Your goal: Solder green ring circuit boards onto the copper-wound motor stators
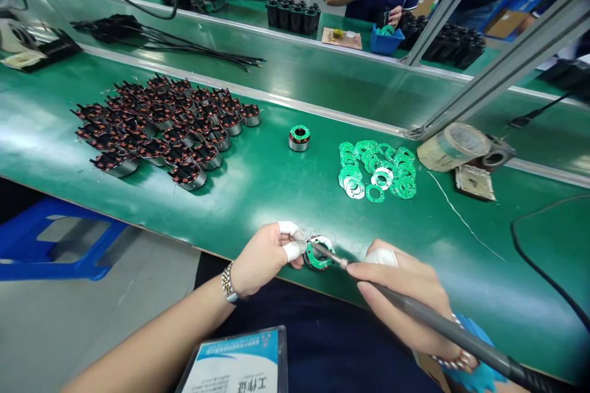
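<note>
A motor stator with a green ring-shaped circuit board (314, 261) on top lies near the table's front edge. My left hand (262, 258), white covers on its fingertips, is closed in a pinch at the stator's left edge. Fine wires stick up around it. In my right hand (410, 295) is a soldering iron (415, 312), held like a pen, its tip over the board's upper left part. Further back stands another stator with a green board (299, 135). Loose green ring boards (375, 194) are heaped to its right.
Many bare stators (188, 173) crowd the table's left side. At right are a roll-like container (454, 146), a small tray of pale material (474, 182), a strand of solder wire (454, 209) and a black cable (530, 258). Co-workers sit beyond the metal frame (502, 61).
</note>
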A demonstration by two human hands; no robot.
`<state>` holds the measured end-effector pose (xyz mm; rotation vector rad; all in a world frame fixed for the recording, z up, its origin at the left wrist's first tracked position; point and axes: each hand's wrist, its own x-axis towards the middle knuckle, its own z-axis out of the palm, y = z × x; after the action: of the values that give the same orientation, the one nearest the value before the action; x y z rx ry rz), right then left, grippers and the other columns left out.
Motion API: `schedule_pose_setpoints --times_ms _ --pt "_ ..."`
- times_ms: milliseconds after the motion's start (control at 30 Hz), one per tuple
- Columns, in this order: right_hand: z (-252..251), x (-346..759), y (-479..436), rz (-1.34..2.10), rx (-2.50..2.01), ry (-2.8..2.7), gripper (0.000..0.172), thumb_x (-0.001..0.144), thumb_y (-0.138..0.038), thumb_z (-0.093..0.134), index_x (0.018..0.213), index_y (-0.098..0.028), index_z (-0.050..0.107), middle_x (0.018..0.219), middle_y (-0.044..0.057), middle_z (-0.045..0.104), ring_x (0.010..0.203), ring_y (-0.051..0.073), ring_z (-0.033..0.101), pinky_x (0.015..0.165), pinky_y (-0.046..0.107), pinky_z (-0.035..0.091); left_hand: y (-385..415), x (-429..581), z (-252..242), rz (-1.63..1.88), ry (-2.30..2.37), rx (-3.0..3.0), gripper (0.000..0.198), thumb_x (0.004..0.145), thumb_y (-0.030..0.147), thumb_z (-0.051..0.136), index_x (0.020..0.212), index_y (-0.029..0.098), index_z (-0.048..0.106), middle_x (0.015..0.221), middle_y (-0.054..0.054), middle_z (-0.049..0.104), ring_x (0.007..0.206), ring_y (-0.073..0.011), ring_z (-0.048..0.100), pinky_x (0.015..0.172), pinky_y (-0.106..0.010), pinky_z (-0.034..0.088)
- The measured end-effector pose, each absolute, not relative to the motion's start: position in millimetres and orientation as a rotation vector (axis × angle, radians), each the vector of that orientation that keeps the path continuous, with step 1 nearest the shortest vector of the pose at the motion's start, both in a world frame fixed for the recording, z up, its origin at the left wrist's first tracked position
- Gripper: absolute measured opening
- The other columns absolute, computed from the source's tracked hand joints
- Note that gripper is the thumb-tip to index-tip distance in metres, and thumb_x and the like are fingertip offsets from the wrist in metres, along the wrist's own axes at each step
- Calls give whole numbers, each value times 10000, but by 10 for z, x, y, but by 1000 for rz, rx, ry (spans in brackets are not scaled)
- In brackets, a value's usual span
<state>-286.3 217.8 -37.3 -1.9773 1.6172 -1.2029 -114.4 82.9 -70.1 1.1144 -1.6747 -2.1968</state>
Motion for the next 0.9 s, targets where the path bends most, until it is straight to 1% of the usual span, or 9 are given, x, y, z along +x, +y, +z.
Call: schedule_pose_setpoints --times_ms 133,233,400,500,567,633,733,833,900 --pt "-349 -2865 2179 -1182 -1992 1616 291 729 -57 534 966 -191 639 609 25 549 576 149 511 522 287 430 826 -1141 -717 -2209 -1663 1108 78 711 194 572 674 135 535 527 18 581 503 -88 532 570 -216 425" --pt "-327 -2899 2201 -1222 -1978 1621 313 734 -53 536 996 -201 622 649 33 573 597 153 534 531 286 447 826 -1147 -712 -2209 -1658 1123 73 700 180 577 662 134 535 514 18 580 491 -84 529 558 -208 421" --pt "-414 -2908 2194 -1261 -1938 1710 281 807 -164 539 1078 -239 557 758 42 629 697 172 593 620 303 491 828 -1161 -706 -2212 -1626 1125 90 687 196 599 669 133 536 510 18 577 483 -90 534 548 -214 433" --pt "-562 -2808 2107 -1235 -1888 1764 230 812 -181 558 1033 -233 522 924 59 635 849 183 602 744 316 495 827 -1136 -709 -2214 -1652 1103 105 704 219 596 696 131 539 532 13 579 496 -94 537 555 -223 447" --pt "-655 -2724 2039 -1129 -1855 1760 319 765 -217 625 1049 -218 480 1023 78 602 911 194 585 776 316 496 827 -1102 -706 -2184 -1709 1060 105 722 227 589 746 133 548 583 8 587 543 -99 552 590 -231 465" --pt "-717 -2661 1988 -1034 -1822 1750 407 733 -227 655 1081 -215 443 988 67 595 837 179 589 724 290 508 826 -1069 -699 -2118 -1777 994 117 728 219 592 805 140 556 671 -2 597 626 -107 574 657 -239 477" --pt "-745 -2629 1956 -977 -1812 1750 383 746 -192 629 1073 -219 432 867 30 589 700 145 573 643 255 504 814 -1049 -684 -2057 -1843 920 125 733 195 583 844 148 549 725 -3 581 664 -107 575 685 -239 478" --pt "-743 -2642 1952 -987 -1838 1734 364 753 -190 619 1065 -215 433 851 27 582 703 144 572 650 251 499 772 -1040 -676 -2112 -1852 920 119 755 189 547 864 145 526 648 16 553 581 -102 561 625 -244 487" --pt "-750 -2652 1952 -993 -1846 1730 362 754 -194 617 1067 -215 436 855 29 583 710 146 573 657 254 498 735 -1010 -680 -1995 -2005 866 125 790 203 514 899 148 540 675 -2 577 608 -116 577 640 -260 493"
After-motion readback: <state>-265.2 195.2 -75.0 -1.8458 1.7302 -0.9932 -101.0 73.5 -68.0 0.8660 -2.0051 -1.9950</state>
